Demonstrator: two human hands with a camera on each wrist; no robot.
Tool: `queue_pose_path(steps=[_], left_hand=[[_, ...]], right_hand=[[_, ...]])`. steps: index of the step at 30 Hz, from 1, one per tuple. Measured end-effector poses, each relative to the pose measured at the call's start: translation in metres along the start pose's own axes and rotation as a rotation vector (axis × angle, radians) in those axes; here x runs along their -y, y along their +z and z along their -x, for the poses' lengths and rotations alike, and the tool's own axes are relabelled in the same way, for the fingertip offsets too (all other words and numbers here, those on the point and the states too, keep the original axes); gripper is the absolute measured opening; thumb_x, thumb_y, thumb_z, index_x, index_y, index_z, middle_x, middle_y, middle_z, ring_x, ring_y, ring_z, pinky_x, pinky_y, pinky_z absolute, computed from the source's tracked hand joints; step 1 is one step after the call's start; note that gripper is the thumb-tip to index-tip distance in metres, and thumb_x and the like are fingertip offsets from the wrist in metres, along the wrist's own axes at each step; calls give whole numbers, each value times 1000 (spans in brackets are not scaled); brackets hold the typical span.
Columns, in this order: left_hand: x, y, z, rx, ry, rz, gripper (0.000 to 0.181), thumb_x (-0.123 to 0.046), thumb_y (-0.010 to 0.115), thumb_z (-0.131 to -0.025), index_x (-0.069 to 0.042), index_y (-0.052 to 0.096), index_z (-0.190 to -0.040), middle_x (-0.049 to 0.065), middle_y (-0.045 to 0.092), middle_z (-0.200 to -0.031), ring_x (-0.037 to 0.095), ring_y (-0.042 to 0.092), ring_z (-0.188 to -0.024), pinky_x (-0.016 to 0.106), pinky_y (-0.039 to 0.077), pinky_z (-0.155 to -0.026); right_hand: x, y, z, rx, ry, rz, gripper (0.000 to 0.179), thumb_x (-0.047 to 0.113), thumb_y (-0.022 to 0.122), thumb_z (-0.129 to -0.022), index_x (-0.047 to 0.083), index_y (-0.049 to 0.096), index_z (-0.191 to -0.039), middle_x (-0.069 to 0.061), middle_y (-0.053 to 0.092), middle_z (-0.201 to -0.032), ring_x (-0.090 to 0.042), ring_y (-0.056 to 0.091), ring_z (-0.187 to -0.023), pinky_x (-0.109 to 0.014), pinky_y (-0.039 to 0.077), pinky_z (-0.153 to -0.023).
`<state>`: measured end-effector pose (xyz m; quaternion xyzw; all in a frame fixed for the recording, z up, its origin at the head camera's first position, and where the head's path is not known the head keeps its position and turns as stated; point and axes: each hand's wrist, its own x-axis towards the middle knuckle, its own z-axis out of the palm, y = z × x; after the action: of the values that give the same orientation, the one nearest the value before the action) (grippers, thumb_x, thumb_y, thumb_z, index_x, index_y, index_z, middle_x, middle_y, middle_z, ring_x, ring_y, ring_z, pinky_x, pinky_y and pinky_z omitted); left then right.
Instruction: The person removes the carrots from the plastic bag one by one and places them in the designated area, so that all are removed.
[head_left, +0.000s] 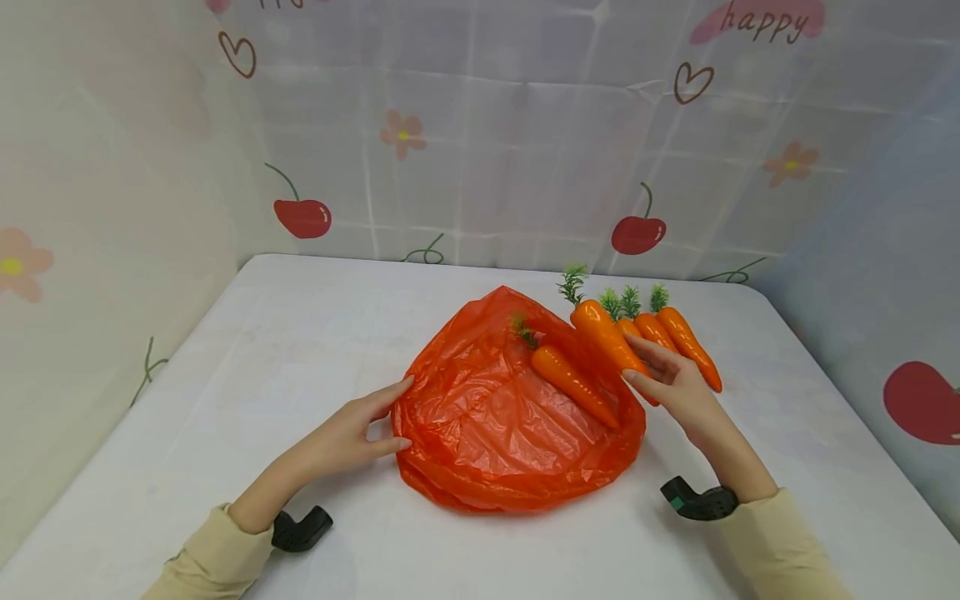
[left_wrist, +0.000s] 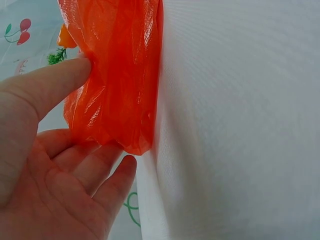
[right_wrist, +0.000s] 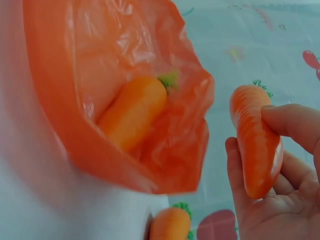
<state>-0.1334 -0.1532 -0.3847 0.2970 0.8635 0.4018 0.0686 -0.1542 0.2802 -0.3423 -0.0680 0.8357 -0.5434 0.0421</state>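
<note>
An orange carrot with a green leafy top is pinched near its tip between the thumb and fingers of my right hand. It is held over the right rim of a crumpled red plastic bag, which lies with its mouth spread wide. Inside the bag rests another carrot, its leaves toward the far side. At the bag's left rim, my left hand touches the plastic with spread thumb and fingers. The left wrist view shows the thumb and fingers well apart against the bag's side.
More carrots lie side by side on the white table, just right of the bag and beyond my right hand. A printed curtain stands along the table's back edge.
</note>
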Motion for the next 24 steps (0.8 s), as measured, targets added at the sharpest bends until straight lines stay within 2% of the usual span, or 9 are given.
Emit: queue_pose_path(steps=[2,8,10,12,16,20,24], left_hand=[[0,0,0,-4,2,-3,77,-23,72,-84,-2,30,-146,13,34,-146,30,34,-130,46,38,-98],[0,0,0,-1,-12,-7,79,-23,73,-83,-4,30,-146,11,34,-146,28,34,-131,43,39,-98],[1,0,0,2,-17,-6,79,-23,74,-83,-4,30,-146,11,34,-146,27,34,-131,43,38,-99],[1,0,0,3,-11,-6,79,-23,73,-83,-4,30,-146,11,34,-146,28,34,-131,43,38,-98],[3,1,0,-1,5,-6,78,-23,72,-84,-2,30,-146,13,34,-146,30,35,-130,45,38,-98],[3,1,0,-1,-4,-6,78,-22,73,-83,-3,30,-146,13,34,-146,29,34,-130,43,38,-99],[1,0,0,1,-12,-5,79,-21,74,-82,-3,30,-146,12,33,-146,28,34,-131,42,37,-100]], right_hand=[[-1,-7,0,-23,12,4,63,27,60,-93,5,32,-145,-19,38,-141,-8,51,-109,-18,47,-83],[-11,-27,-1,-59,42,53,65,31,56,-95,5,28,-147,-21,32,-144,-31,39,-123,-14,45,-83],[-14,-34,-1,-66,61,69,66,34,55,-95,6,26,-148,-21,31,-145,-35,37,-124,-18,46,-84],[-17,-41,-2,-76,81,79,69,37,54,-95,7,24,-148,-21,29,-146,-37,34,-126,-30,46,-91],[-25,-55,-5,-94,110,92,72,40,53,-94,7,21,-149,-21,26,-148,-38,31,-129,-49,36,-99],[-33,-68,-8,-110,140,104,72,43,51,-94,9,19,-150,-20,24,-149,-36,31,-127,-51,37,-98],[-39,-79,-10,-124,159,84,74,43,52,-94,9,17,-150,-21,20,-150,-39,25,-130,-57,30,-101]])
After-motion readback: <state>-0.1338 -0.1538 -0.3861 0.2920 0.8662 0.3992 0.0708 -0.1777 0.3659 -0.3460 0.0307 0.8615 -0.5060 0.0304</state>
